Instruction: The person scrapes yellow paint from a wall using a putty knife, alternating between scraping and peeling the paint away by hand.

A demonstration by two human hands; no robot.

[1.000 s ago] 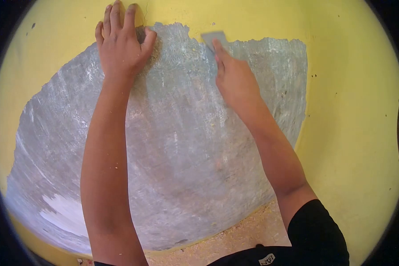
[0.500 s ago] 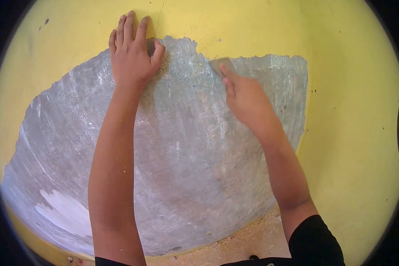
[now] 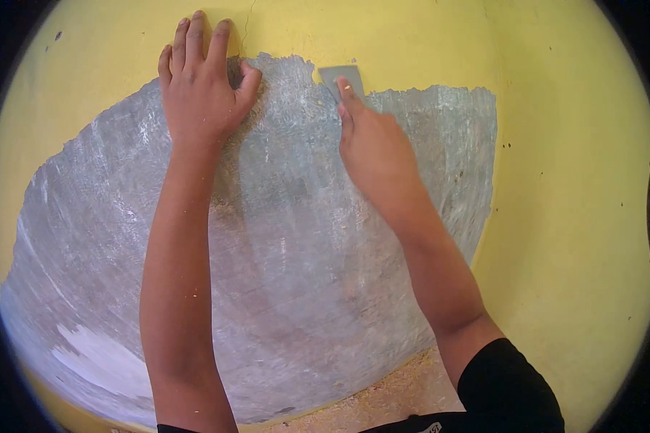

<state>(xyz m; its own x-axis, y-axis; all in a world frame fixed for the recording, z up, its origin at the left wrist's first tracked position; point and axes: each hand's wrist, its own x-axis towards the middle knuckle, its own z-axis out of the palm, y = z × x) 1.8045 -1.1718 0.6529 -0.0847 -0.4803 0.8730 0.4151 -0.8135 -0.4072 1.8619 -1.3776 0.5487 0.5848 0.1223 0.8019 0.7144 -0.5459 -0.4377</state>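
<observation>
My right hand [image 3: 379, 144] is closed around a scraper [image 3: 341, 72], index finger stretched along its flat grey blade. The blade's front edge lies over the yellow paint [image 3: 412, 43], just above the ragged border of the bare grey patch [image 3: 303, 216]. The scraper's handle is hidden inside my fist. My left hand [image 3: 204, 90] rests flat on the wall with its fingers spread, fingertips on yellow paint and palm over the top of the grey patch.
A thin crack [image 3: 248, 25] runs up the paint near my left fingers. A whitish area [image 3: 101, 361] marks the patch's lower left. Paint flakes [image 3: 383, 393] litter the floor at the wall's foot. At right, more yellow wall [image 3: 578, 238] extends beyond a corner line.
My right hand has moved the scraper up and left, from the patch's border onto the yellow paint. My left hand stays on the wall, sitting slightly further left in view.
</observation>
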